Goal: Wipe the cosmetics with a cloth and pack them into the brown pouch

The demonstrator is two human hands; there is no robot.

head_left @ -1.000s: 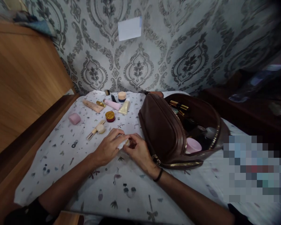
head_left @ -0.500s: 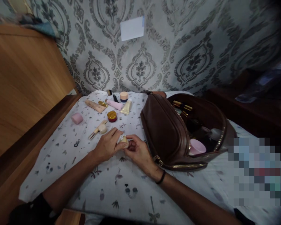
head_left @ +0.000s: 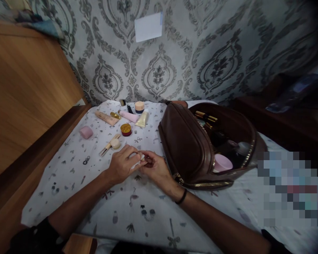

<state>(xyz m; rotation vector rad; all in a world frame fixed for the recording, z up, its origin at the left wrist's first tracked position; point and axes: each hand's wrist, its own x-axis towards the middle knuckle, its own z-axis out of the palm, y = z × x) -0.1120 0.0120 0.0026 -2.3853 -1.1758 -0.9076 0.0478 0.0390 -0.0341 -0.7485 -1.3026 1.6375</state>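
Observation:
My left hand is closed, with a crumpled white tissue showing at its fingertips. My right hand meets it, thumb and fingers pinched around a small pale-yellow piece that the fingers now mostly hide; its kind cannot be made out. Just beyond my left hand lie a small cream round pot and a slim cream-and-gold tube. A round gold-and-red jar stands farther back. To the right of my right hand sits a brown leather bag, unzipped, with a pink cup-like item inside.
At the back lie a beige tube, a pink tube, a pale-yellow tube and a peach-lidded jar. A pink piece lies left. A wooden panel borders the left side, a patterned wall the back.
My fingers have closed further over the small pale-yellow piece, so less of it and the tissue shows. The view has tilted slightly; the other things stay put.

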